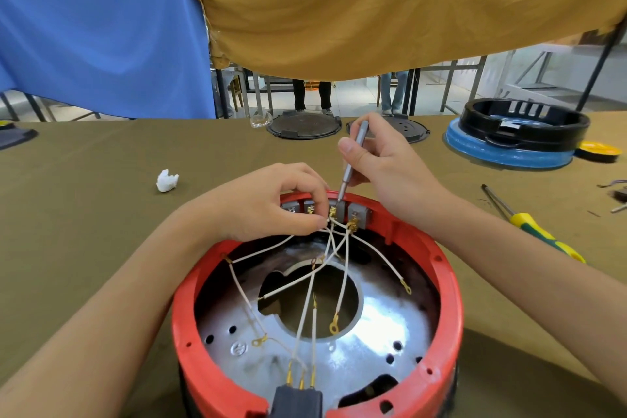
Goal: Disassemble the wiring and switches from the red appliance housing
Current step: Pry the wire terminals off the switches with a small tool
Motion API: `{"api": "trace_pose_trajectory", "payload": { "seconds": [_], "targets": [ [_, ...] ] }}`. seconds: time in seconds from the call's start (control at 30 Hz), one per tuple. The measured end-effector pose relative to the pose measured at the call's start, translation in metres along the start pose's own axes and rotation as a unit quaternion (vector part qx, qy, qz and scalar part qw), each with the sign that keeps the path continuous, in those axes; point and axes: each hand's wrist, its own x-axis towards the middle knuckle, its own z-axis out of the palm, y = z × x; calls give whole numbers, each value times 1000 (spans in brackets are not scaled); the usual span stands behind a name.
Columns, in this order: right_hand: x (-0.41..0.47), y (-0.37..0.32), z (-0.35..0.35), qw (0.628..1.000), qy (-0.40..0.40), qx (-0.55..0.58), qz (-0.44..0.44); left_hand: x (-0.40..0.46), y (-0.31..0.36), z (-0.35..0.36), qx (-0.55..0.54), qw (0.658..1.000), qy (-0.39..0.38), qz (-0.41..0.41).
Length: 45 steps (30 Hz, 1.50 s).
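Black plug socket [298, 399]: near rim of red housing [451, 299]. White wires [342, 285]: fan across housing to grey switches [359, 216] at far rim. Left hand [271, 204]: pinches wire there. Right hand [383, 163]: grips grey screwdriver [353, 159], tip at switch terminal.

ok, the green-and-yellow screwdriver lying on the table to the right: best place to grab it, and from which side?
Take the green-and-yellow screwdriver by its thick handle, coming down from above. It lies flat on the table, clear of the red housing, handle end nearer the person and the thin metal shaft pointing away. The handle is the widest part and gives the surest grip.
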Motion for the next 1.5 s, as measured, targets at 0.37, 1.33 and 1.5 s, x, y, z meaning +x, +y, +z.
{"api": "trace_pose_trajectory", "payload": {
  "seconds": [0.37,1.33,1.5],
  "targets": [
    [1,10,-1,990,-12,91,107,0,0,0,-7,1000,-6,-7],
    [0,11,-1,996,-3,43,72,-1,1,0,-37,999,-5,0],
    [-1,9,0,985,31,145,88,-3,0,-1,-95,995,8,2]
  ]
}}
